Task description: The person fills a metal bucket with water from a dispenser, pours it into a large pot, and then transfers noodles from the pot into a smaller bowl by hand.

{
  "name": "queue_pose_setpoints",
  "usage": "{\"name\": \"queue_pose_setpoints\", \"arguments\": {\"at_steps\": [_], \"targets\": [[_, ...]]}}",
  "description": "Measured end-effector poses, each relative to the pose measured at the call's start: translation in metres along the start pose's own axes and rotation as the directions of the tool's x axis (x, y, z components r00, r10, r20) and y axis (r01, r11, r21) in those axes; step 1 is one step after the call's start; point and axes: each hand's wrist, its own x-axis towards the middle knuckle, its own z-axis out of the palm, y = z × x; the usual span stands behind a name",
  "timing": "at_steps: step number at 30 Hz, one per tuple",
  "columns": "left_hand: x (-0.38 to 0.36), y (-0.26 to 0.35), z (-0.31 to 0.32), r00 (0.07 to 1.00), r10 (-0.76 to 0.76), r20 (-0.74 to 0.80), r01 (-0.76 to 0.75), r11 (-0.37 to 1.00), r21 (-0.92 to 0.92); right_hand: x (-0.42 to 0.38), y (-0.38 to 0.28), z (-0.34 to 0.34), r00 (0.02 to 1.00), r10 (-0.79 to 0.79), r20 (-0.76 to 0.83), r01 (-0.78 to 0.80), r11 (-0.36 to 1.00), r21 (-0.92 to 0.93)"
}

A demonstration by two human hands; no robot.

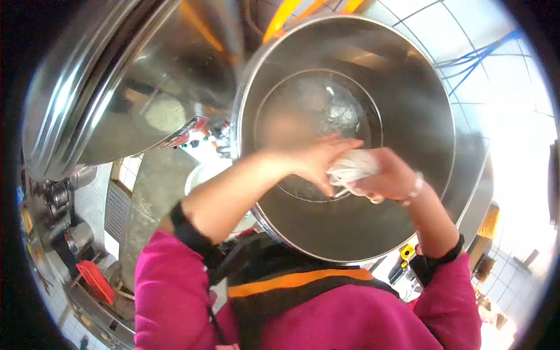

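Note:
My right hand [392, 176] is closed around a white, stringy bundle [353, 167], perhaps cloth, with loose strands hanging from its lower side. My left hand [319, 160] reaches in from the left, fingers and thumb spread beside the bundle, the fingertips right at its edge. Both hands are over the mouth of a large round steel pot [426, 140]. Deep inside, its bottom is wet and shiny, with rippling water [344, 108]. A pale bracelet sits on my right wrist.
A tall steel vessel [157, 76] stands close on the left. Behind the pot is an orange frame [283, 17], and blue cords [481, 55] run along the tiled wall. At the lower left are a red object [95, 281] and several metal pans [79, 236].

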Motion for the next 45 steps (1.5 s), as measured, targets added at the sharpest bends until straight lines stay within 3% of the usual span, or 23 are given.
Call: {"name": "queue_pose_setpoints", "arguments": {"at_steps": [1,3,7,8,9,11,13,14,17,18,21,23,25,29,30,32,33,36,39,40,42,43,45], "targets": [[0.007,0.007,-0.002,1.000,0.001,-0.020,0.000,1.000,0.008,-0.017,-0.012,-0.003,1.000,-0.003,-0.003,0.004,0.998,0.062],[0.020,0.026,-0.004,0.994,0.098,-0.038,-0.098,0.739,-0.666,-0.038,-0.003,-0.011,0.893,-0.254,-0.371,0.369,0.887,0.279],[0.035,0.047,0.040,0.976,-0.043,-0.216,-0.129,0.684,-0.718,-0.087,-0.027,-0.029,0.541,-0.311,-0.781,0.694,0.690,0.205],[0.034,0.052,0.045,0.957,-0.232,-0.173,0.076,0.777,-0.625,-0.095,-0.034,-0.032,0.377,-0.309,-0.873,0.789,0.601,0.128],[0.030,0.057,0.051,0.895,-0.418,-0.155,0.289,0.808,-0.514,-0.111,-0.035,-0.045,0.359,-0.409,-0.839,0.847,0.521,0.108],[0.017,0.062,0.068,0.857,-0.490,-0.157,0.359,0.788,-0.500,-0.142,-0.039,-0.070,0.328,-0.573,-0.751,0.920,0.375,0.116],[0.005,0.069,0.075,0.818,-0.556,-0.147,0.426,0.757,-0.496,-0.167,-0.041,-0.097,0.480,-0.685,-0.548,0.877,0.366,0.311],[0.000,0.076,0.074,0.780,-0.577,-0.241,0.386,0.748,-0.540,-0.173,-0.042,-0.106,0.550,-0.694,-0.464,0.830,0.395,0.394],[-0.015,0.094,0.048,0.729,-0.596,-0.338,0.321,0.733,-0.600,-0.133,-0.064,-0.032,0.087,-0.252,-0.964,0.789,0.608,-0.088],[-0.023,0.101,0.030,0.752,-0.584,-0.307,0.319,0.729,-0.606,-0.140,-0.032,-0.063,0.382,-0.449,-0.807,0.799,0.599,0.045],[-0.048,0.122,-0.024,0.762,-0.523,-0.382,0.264,0.789,-0.554,-0.121,-0.032,-0.036,0.629,-0.384,-0.676,0.735,0.576,0.357],[-0.071,0.151,-0.068,0.750,-0.490,-0.445,0.240,0.828,-0.507,-0.117,-0.042,-0.019,0.678,-0.390,-0.623,0.722,0.511,0.466],[-0.104,0.205,-0.116,0.753,-0.575,-0.319,0.350,0.762,-0.546,-0.133,-0.070,0.017,0.622,-0.477,-0.621,0.770,0.515,0.376],[-0.160,0.269,-0.163,0.763,-0.399,-0.508,0.162,0.879,-0.448,-0.174,-0.127,0.080,0.535,-0.631,-0.562,0.834,0.502,0.229],[-0.171,0.309,-0.177,0.737,-0.467,-0.489,0.240,0.857,-0.457,-0.177,-0.139,0.073,0.585,-0.742,-0.328,0.810,0.520,0.270],[-0.204,0.344,-0.195,0.726,-0.375,-0.576,0.180,0.913,-0.367,-0.194,-0.163,0.101,0.546,-0.790,-0.280,0.830,0.463,0.312],[-0.219,0.360,-0.200,0.715,-0.325,-0.619,0.147,0.936,-0.321,-0.194,-0.181,0.114,0.553,-0.822,0.134,0.728,0.555,0.401],[-0.253,0.390,-0.213,0.675,-0.240,-0.698,0.098,0.966,-0.238,-0.194,-0.208,0.178,0.414,-0.867,0.279,0.563,0.484,0.670],[-0.287,0.386,-0.196,0.648,-0.238,-0.724,0.107,0.969,-0.222,-0.157,-0.225,0.183,0.262,-0.790,0.554,0.560,0.592,0.580],[-0.294,0.374,-0.188,0.643,-0.283,-0.711,0.139,0.957,-0.255,-0.131,-0.222,0.184,0.224,-0.784,0.580,0.550,0.592,0.589],[-0.303,0.339,-0.155,0.632,-0.407,-0.659,0.219,0.910,-0.351,-0.101,-0.199,0.216,0.396,-0.830,0.394,0.679,0.553,0.483],[-0.305,0.318,-0.137,0.624,-0.473,-0.622,0.256,0.876,-0.408,-0.097,-0.177,0.243,0.538,-0.834,0.124,0.773,0.546,0.323],[-0.311,0.271,-0.101,0.595,-0.590,-0.546,0.318,0.797,-0.514,-0.042,-0.138,0.270,0.614,-0.788,0.031,0.735,0.586,0.340]]}}
